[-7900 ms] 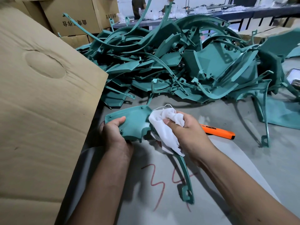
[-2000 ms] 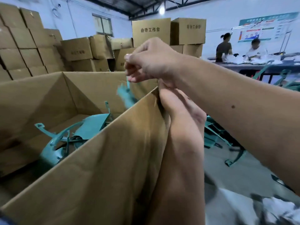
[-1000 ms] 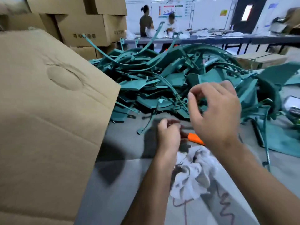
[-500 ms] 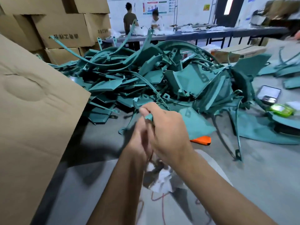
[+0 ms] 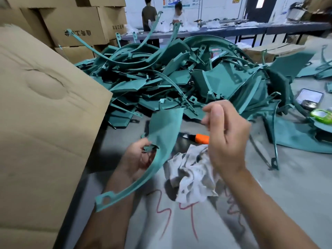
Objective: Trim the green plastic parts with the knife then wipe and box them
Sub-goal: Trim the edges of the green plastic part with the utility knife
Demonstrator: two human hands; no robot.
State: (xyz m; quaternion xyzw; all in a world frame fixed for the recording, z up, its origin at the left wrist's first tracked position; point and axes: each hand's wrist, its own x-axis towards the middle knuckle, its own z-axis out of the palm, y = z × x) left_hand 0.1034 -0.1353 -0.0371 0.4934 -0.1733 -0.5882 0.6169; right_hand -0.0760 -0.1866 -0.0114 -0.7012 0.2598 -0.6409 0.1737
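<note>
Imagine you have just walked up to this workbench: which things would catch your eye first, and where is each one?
First, the big tangled heap of green plastic parts filling the far side of the grey table. Next, the left hand holding one long curved green part at the centre, with the right hand raised beside it. Just behind them lie the orange-handled knife and a crumpled white cloth, and a tall cardboard box stands on the left.
</note>
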